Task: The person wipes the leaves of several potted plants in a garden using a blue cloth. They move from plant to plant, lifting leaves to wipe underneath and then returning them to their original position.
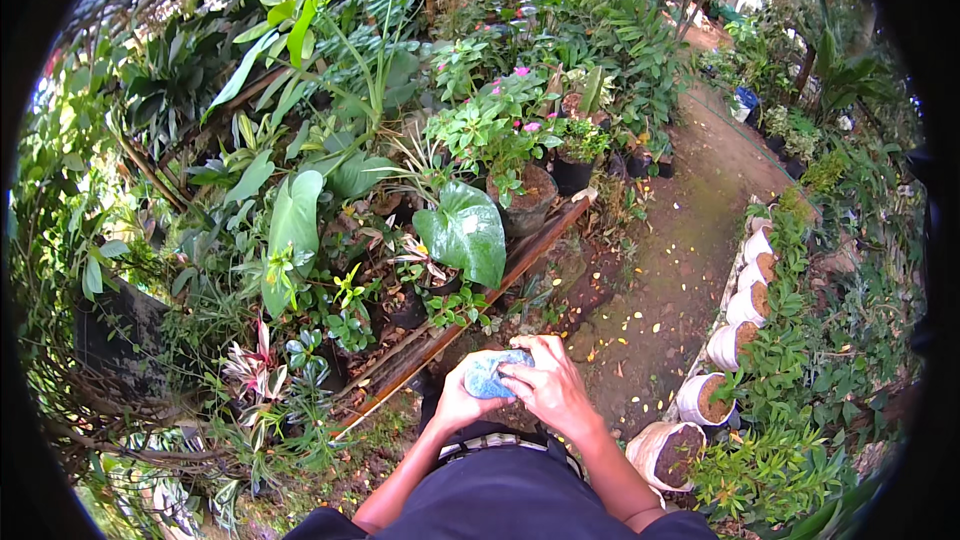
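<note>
Close in front of my waist, my left hand (460, 395) cups a crumpled blue-and-white cloth (486, 375) from the side and below. My right hand (551, 380) grips the same cloth from the other side, its fingers pressed onto the bunched material. The cloth looks wadded into a small bundle between both palms. Just beyond my hands runs a wooden plank (517, 270) edging the plant bed. A large heart-shaped leaf (465, 231) hangs over that plank.
A pot with a pink-flowered plant (529, 199) stands behind the plank. Along the right, a row of white planter bags (731, 347) filled with soil borders the dirt path (637, 330). Dense foliage (847, 300) grows beyond them. A red-and-white leafed plant (259, 371) stands at the left.
</note>
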The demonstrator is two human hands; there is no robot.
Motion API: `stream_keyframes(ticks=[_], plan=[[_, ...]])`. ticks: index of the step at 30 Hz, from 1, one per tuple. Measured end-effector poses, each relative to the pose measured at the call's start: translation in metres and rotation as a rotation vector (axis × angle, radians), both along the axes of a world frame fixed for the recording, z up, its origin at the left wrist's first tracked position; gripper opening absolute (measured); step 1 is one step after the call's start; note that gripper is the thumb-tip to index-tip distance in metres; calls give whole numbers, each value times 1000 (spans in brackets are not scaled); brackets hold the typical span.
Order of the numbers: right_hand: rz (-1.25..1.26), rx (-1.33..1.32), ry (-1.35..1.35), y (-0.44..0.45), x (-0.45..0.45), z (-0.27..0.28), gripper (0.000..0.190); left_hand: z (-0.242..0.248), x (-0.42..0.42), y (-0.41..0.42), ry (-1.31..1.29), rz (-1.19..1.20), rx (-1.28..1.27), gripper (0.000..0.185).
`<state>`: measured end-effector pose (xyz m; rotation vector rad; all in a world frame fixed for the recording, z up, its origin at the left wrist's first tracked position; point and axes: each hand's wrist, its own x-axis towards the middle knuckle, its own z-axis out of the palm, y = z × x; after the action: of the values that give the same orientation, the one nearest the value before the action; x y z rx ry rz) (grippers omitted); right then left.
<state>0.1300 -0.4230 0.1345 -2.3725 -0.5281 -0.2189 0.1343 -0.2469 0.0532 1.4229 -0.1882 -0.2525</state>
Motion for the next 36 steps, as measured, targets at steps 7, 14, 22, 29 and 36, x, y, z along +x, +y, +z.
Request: stream_keyframes(ticks=[7, 14, 22, 29, 36], plan=[[29, 5, -15, 9, 3, -6, 19, -2, 2, 8, -23, -3, 8, 67], [60, 56, 21, 13, 3, -4, 14, -8, -5, 14, -33, 18, 30, 67], [98, 56, -32, 16, -1, -14, 17, -8, -13, 14, -50, 58, 52, 67], [62, 86, -8, 17, -6, -18, 12, -10, -14, 13, -16, 47, 7, 68], [39, 209, 5, 11, 1, -16, 8, -15, -14, 19, 11, 76, 18, 68]])
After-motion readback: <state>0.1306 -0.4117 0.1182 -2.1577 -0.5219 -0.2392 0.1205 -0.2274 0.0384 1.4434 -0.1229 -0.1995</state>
